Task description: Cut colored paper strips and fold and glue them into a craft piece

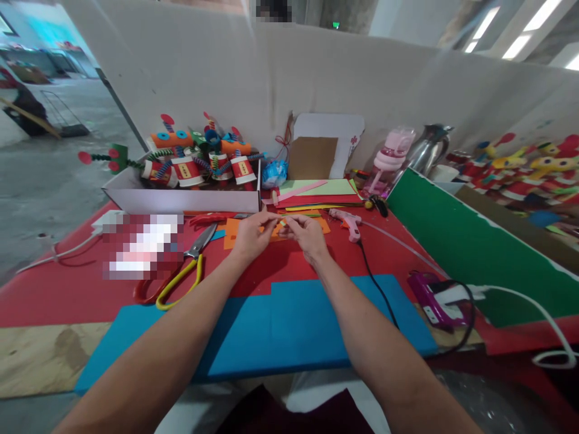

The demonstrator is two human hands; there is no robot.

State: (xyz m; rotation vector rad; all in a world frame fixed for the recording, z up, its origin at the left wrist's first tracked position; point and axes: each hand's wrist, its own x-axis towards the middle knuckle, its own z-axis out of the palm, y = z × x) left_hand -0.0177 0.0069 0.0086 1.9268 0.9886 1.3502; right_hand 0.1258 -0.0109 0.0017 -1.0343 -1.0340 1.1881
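Observation:
My left hand [252, 236] and my right hand [308, 236] meet over the middle of the red-covered table, fingertips pinched close together. Between them is a small pale green piece [283, 223], mostly hidden by the fingers; it looks like paper, but I cannot be sure. Beneath the hands lie orange paper sheets [230, 234]. Left of my left hand rest large scissors [195, 248] with one red and one yellow handle. To the right of my right hand a pink glue gun [349, 224] lies on its side.
A white box [190, 201] holds several paper-cup figures [187, 172]. Coloured paper sheets [316, 188] are stacked behind the hands. On the right stand a pink bottle [391, 154], a steel jug [427, 147], a green panel [446, 247] and a purple power strip [436, 301] with cables. Blue board [289, 328] covers the front edge.

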